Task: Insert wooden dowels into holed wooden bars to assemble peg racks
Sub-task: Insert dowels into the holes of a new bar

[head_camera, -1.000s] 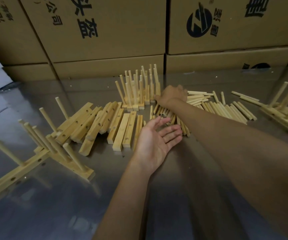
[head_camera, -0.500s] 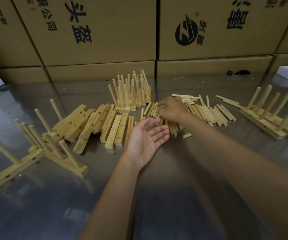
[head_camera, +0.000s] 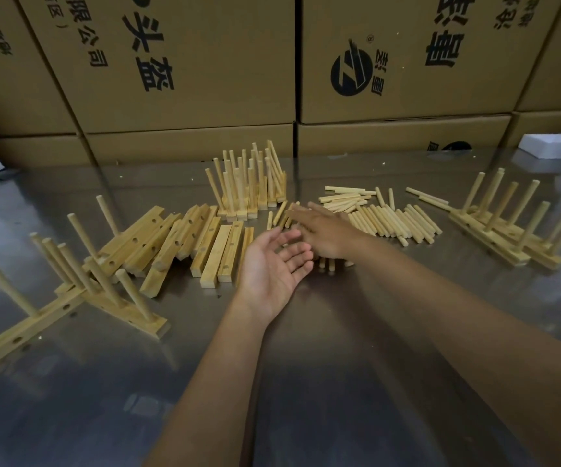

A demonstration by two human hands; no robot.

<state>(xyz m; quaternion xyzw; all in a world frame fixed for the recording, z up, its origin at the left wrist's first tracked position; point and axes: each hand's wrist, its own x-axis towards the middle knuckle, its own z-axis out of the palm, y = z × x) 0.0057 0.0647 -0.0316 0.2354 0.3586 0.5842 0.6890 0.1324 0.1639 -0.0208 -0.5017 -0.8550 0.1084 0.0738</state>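
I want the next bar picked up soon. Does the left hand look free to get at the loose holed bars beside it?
Probably yes. The left hand lies palm up and empty, right beside the loose holed bars, with only bare table between them.

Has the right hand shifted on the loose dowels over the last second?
Yes. The right hand has come back from beside the standing racks toward the left hand, and its fingers now lie flat over the loose dowels.
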